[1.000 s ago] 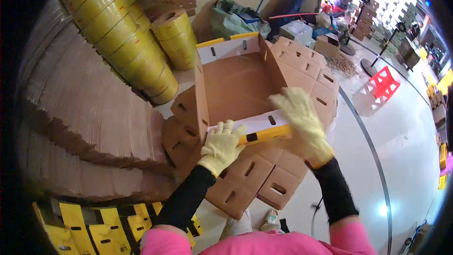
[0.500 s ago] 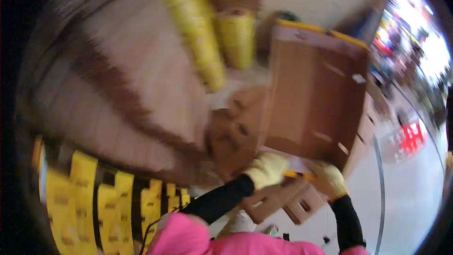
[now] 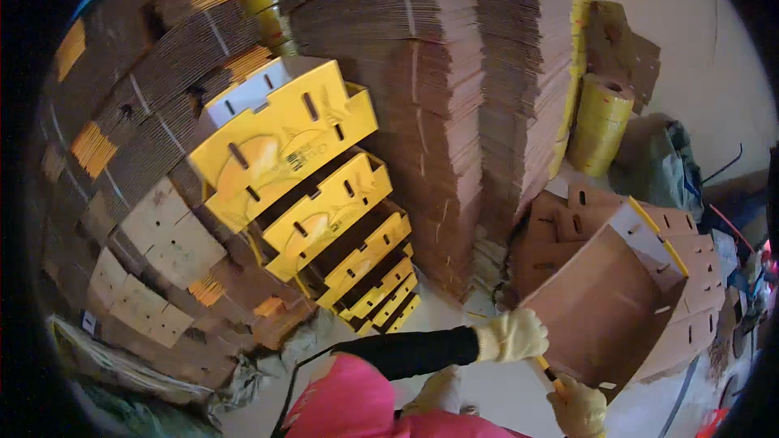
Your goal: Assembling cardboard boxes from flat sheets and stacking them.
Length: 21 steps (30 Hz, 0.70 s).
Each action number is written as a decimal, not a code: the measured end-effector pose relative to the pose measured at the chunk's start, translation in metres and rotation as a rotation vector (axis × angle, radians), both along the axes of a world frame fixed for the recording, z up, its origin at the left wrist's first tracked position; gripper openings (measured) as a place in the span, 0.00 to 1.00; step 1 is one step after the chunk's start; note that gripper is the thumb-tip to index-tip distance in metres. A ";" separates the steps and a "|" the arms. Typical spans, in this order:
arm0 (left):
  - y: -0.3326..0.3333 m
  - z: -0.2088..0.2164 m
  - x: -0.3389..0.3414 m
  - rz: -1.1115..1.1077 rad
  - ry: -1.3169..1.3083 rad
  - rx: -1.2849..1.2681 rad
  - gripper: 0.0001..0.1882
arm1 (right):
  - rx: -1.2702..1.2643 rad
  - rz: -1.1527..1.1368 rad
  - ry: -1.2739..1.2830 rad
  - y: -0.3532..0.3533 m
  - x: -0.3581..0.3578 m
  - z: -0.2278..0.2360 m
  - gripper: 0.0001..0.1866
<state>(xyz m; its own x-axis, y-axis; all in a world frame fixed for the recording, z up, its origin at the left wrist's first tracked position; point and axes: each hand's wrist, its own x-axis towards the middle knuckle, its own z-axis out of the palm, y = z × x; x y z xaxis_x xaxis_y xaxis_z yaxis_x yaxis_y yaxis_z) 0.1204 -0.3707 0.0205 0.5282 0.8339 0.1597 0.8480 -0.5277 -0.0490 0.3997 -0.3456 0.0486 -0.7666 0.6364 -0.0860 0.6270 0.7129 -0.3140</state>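
In the head view, the open-topped brown cardboard box with white-lined, yellow-edged end walls (image 3: 608, 304) sits at the lower right of the frame, over flattened brown cardboard sheets with slotted holes (image 3: 696, 272); whether it is lifted off them cannot be told. The left hand in a pale yellow knitted glove (image 3: 513, 336) has its fingers curled onto the near end's left corner, and the matching gloved right hand (image 3: 580, 410) grips that end farther right, its fingertips partly hidden. To handle it well, both hands should pull evenly and keep the box level, since holding one end alone probably lets the far end droop and strains the corner folds. Compared with one second ago, the right hand is now on the near end instead of beside it, and the view has swung, bringing the tall yellow printed box stack (image 3: 284, 158) fully into the left half.
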 end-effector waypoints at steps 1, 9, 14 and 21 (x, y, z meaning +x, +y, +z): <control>-0.017 0.008 -0.004 0.015 -0.001 0.017 0.05 | 0.052 0.032 0.039 -0.010 -0.002 0.002 0.20; -0.186 0.186 -0.061 0.259 0.187 0.392 0.05 | 0.399 0.427 0.482 -0.080 -0.063 0.122 0.20; -0.294 0.274 -0.082 0.389 0.302 0.268 0.07 | 0.446 0.715 0.659 -0.114 -0.105 0.192 0.14; -0.390 0.410 -0.196 0.707 0.622 0.418 0.09 | 0.771 0.941 0.854 -0.103 -0.248 0.285 0.25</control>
